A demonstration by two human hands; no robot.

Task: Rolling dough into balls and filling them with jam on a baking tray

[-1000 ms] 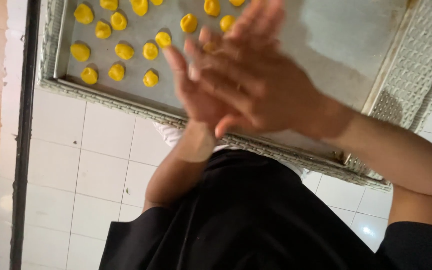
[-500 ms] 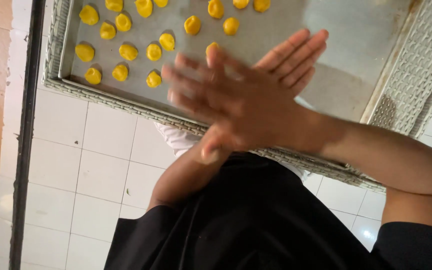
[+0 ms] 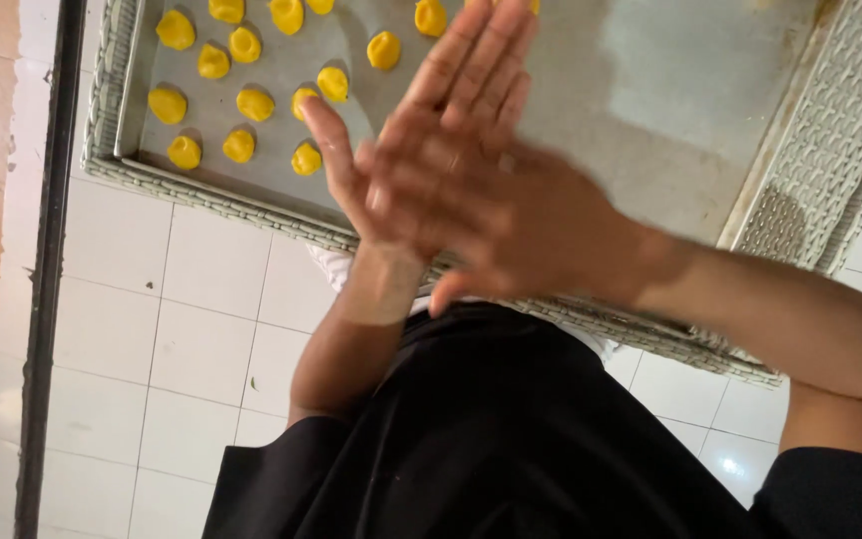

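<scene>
Both hands meet palm to palm above the metal tray point(image 3: 670, 90): the left hand point(image 3: 431, 130) points its fingers up, the right hand point(image 3: 521, 225) lies across it, blurred. Half a second ago they crossed lower; whatever lies between the palms is hidden. Yellow dough lumps point(image 3: 241, 100) sit in rows on the tray's left part.

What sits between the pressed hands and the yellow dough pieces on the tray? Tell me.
Nothing visible. The left hand and right hand are pressed palm to palm above the tray. The dough pieces lie in rows at its left end, with only bare metal between them and the hands. Whether dough is between the palms is hidden.
</scene>
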